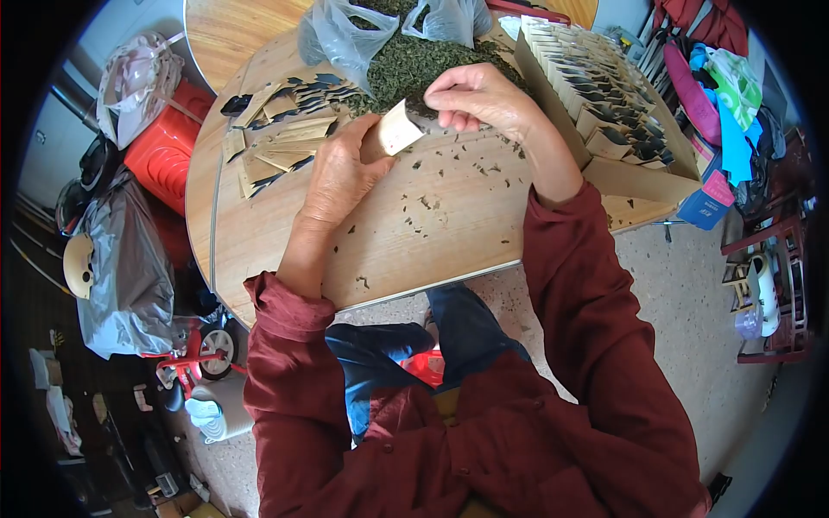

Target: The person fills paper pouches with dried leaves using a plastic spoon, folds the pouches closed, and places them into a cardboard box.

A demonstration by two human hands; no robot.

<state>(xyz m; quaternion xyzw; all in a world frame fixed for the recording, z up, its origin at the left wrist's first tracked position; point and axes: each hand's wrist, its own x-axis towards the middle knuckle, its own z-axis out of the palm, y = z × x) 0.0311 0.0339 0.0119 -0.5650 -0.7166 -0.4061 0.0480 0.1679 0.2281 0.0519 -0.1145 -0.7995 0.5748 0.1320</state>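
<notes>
Near the far middle of the table, my left hand point(345, 168) is closed around a small tan paper packet point(398, 129) with a dark end. The packet is tilted, its dark end pointing up and right. My right hand point(488, 102) has thumb and fingers pinched together at that dark edge; whether leaves are also between them is hidden. Just behind both hands lies a heap of dried green leaves point(423, 69). To the left, several similar flat packets point(281, 151) lie loosely piled.
A cardboard box point(643, 183) filled with rows of packets stands at the right. Clear plastic bags point(350, 39) rest over the leaf heap. Leaf crumbs dot the round wooden table point(432, 237). A red plastic stool point(164, 142) stands left, a dark wooden rack point(777, 285) right.
</notes>
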